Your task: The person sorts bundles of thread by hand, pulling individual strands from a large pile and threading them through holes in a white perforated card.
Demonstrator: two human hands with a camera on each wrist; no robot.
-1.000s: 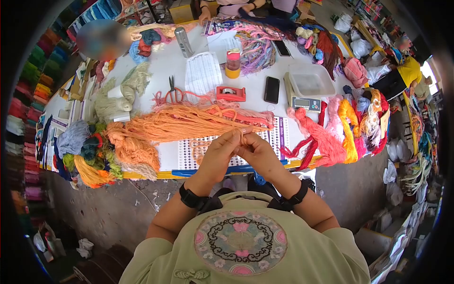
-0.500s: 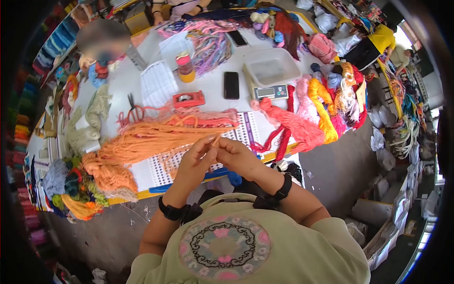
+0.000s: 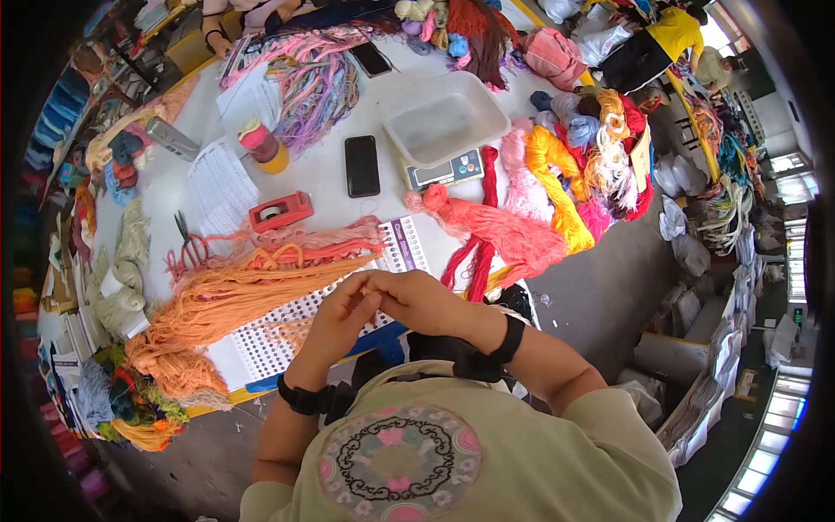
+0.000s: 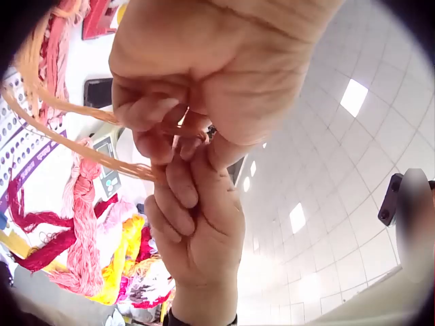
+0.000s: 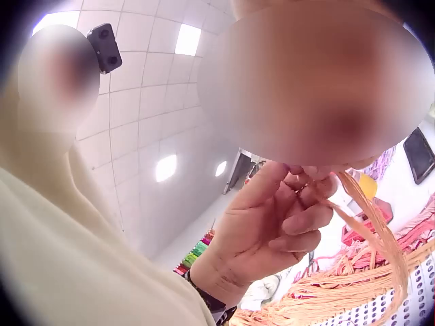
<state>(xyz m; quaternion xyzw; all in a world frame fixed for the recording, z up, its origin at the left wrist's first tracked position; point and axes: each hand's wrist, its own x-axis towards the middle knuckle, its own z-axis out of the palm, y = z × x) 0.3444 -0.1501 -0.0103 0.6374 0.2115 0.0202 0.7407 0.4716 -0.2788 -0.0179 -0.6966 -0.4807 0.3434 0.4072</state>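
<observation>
Both hands meet close in front of the body, fingertips together, over the near edge of the table. A strand of orange yarn (image 4: 88, 153) is pinched between them; its loose lengths hang down toward the table. My left hand (image 3: 337, 320) has its fingers curled round the yarn, and my right hand (image 3: 426, 303) curls against it from the other side. The exact finger hold is partly hidden. Beyond the left hand lies a large bundle of orange yarn (image 3: 252, 283) across a white card with rows of holes (image 3: 261, 348). A blur covers much of the right hand in its wrist view.
On the white table stand a red tape dispenser (image 3: 281, 211), black-handled scissors (image 3: 184, 235), a phone (image 3: 362, 165) and a clear tub (image 3: 445, 117) on a scale (image 3: 448, 170). Coral yarn (image 3: 504, 235) and yellow yarn (image 3: 561, 187) lie right. Other people are at the far side.
The head view has turned right, so the table appears shifted left and tilted. The hands stay together, now with the right hand's back hiding the pinched yarn from above.
</observation>
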